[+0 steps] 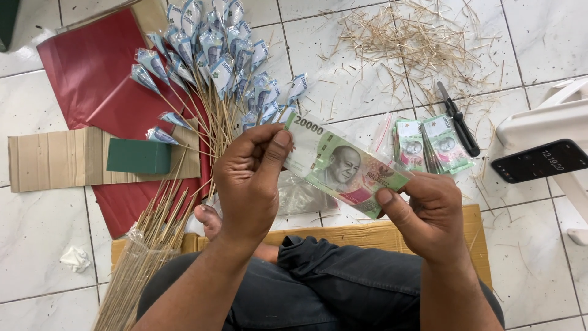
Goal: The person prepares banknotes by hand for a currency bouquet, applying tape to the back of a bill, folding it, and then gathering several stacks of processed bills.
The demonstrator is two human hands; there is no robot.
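Note:
I hold a green banknote (343,167) flat between both hands above my lap. My left hand (248,184) pinches its upper left corner with thumb and fingers. My right hand (425,214) grips its lower right corner, thumb on top. Behind the left hand lies a fan of thin wooden sticks topped with folded blue banknote cones (211,55). A stack of green banknotes (429,144) lies on the floor beyond the right hand.
A bundle of bare sticks (144,257) rests by my left knee. Red paper (92,73), a cardboard strip (49,159) and a green foam block (138,156) lie at left. Black scissors (458,119), stick shavings (410,43), a phone (539,160) on a white stool at right.

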